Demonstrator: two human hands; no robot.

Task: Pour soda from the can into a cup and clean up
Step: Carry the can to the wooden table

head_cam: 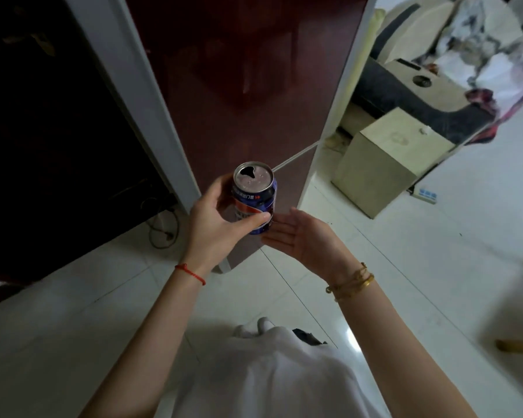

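A blue soda can (258,196) with an opened silver top is held upright in front of me. My left hand (216,220) grips it round the side, thumb across the label. My right hand (296,236) is held flat, palm up, with straight fingers just beside and under the can's base; I cannot tell whether they touch it. No cup is in view.
A dark red glossy door (239,86) with a white frame stands just beyond the can. A beige box (384,158) sits on the white tiled floor to the right, with a sofa (429,95) behind it. Dark cables (163,224) lie at the left.
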